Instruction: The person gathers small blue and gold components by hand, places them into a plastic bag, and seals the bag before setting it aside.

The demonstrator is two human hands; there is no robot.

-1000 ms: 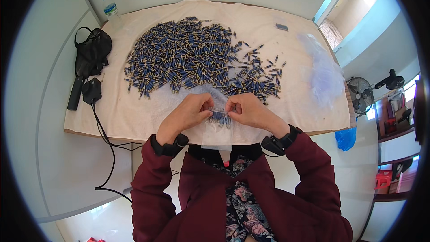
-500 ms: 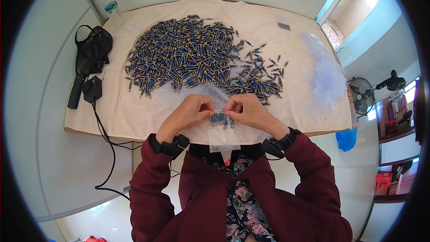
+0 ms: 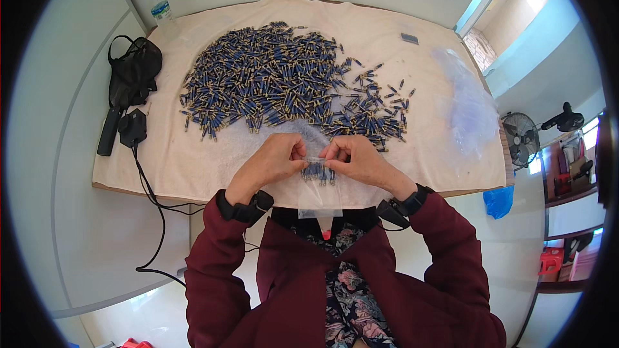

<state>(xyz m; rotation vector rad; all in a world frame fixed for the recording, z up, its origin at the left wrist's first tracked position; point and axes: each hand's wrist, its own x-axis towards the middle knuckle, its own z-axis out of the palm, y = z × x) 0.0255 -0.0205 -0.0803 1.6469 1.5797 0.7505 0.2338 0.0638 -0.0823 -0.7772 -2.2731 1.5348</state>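
Between my hands at the table's near edge is a clear plastic bag (image 3: 320, 203), its lower end hanging over the edge. Several small blue parts with metal ends (image 3: 317, 173) show in a row in the bag's upper part. My left hand (image 3: 284, 156) pinches the bag's top edge on the left with thumb and forefinger. On the right side of that edge my right hand (image 3: 353, 156) pinches it the same way. Just beyond my hands lies a big heap of the same blue and brass-coloured parts (image 3: 264, 77), thinning into loose ones toward the right.
A cream cloth (image 3: 142, 167) covers the table. On its right lie clear plastic bags (image 3: 471, 109) and a small grey block (image 3: 409, 38). To the left are a black pouch (image 3: 134, 71), a black box with cables (image 3: 133, 127) and a bottle (image 3: 159, 8). A fan (image 3: 521, 135) stands beyond the table's right side.
The bag's hanging lower end has shifted slightly left. My fingers have moved only a little along its top edge, and both hands keep their pinch.
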